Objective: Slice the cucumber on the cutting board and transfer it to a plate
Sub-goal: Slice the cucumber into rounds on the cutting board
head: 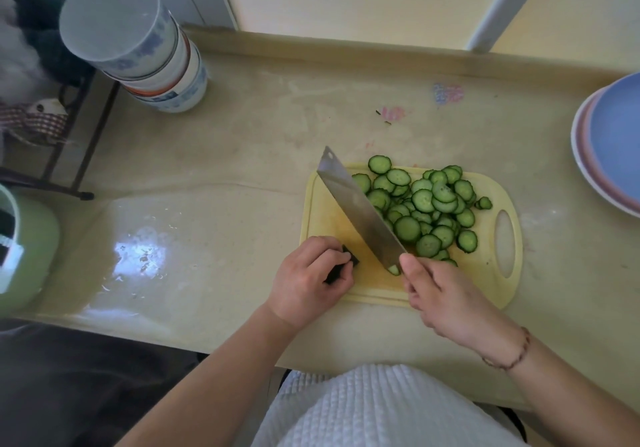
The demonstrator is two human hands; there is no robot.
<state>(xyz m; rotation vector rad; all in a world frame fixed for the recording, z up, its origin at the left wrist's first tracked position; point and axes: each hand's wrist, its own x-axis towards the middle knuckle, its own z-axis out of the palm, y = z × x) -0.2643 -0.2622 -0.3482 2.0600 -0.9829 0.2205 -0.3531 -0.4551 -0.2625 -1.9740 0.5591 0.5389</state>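
- Cucumber slices point(420, 205): a loose heap of thin rounds on the yellow cutting board point(325, 211), filling its middle and far part; many overlap. One round point(379, 164) at the far edge hangs partly over the board rim. A small end piece point(483, 203) lies just beside the heap, toward the board's handle hole point(504, 244).
- Cutting board: lies flat on the table point(225, 155), long axis running left to right, handle hole at the right end.
- Knife point(360, 209): broad blade, long axis diagonal, tip pointing away and to the left, heel toward the person. The blade lies along the left flank of the heap.
- Right hand point(446, 299): at the heel of the blade, thumb extended against it; the handle is hidden under the hand, so the grip itself cannot be told. A small pale-green cucumber piece point(394, 269) shows at the blade's heel, just beside the thumb.
- Left hand point(308, 285): fingers curled round a small dark piece point(341, 266) at the near-left corner of the board; what it is cannot be told for sure.
- Plates point(609, 148): a stack at the right edge of the table, blue one on top, nothing visible in it; well apart from the board.
- Bowls point(138, 44): a stack upside down at the far left of the table.
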